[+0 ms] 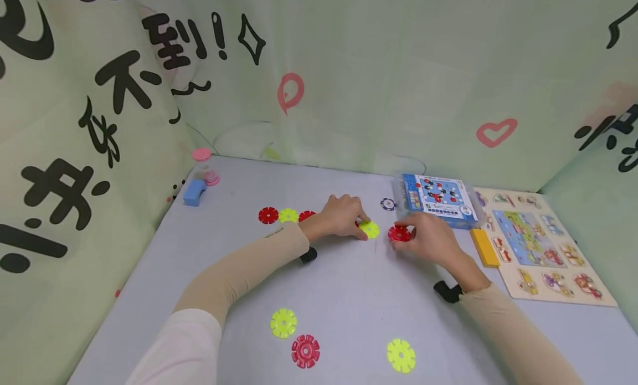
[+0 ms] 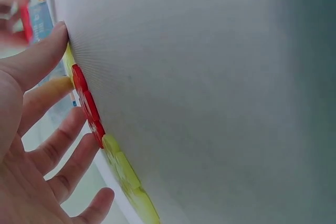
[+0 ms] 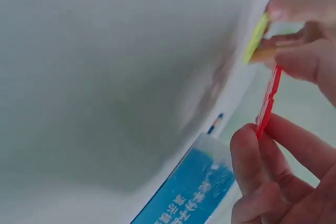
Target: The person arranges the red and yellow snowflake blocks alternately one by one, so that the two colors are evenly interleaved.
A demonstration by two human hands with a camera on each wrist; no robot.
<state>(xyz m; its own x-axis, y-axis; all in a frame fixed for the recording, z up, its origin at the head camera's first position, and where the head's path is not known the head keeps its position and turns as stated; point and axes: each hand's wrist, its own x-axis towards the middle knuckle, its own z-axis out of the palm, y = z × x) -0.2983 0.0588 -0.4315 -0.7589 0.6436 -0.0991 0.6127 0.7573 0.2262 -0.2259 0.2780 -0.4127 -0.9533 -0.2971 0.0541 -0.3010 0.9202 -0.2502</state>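
Between the thumb and forefinger of my left hand (image 1: 343, 216) is the edge of a yellow notched plastic disc (image 1: 370, 230), at the right end of a row of linked discs. A red disc (image 1: 268, 215), a yellow one (image 1: 288, 215) and another red one (image 1: 306, 215) show farther left in this row; my hand hides part of it. My right hand (image 1: 432, 238) pinches a loose red notched disc (image 1: 399, 233) just right of the row. The right wrist view shows this red disc (image 3: 269, 98) on edge, close to the left hand's yellow disc (image 3: 255, 38).
Nearer me lie two yellow discs (image 1: 283, 323) (image 1: 401, 355) and a red disc (image 1: 305, 351). A blue box (image 1: 441, 199), a yellow block (image 1: 484, 248) and a picture puzzle board (image 1: 548, 246) are at the right. A blue block (image 1: 194, 193) stands far left.
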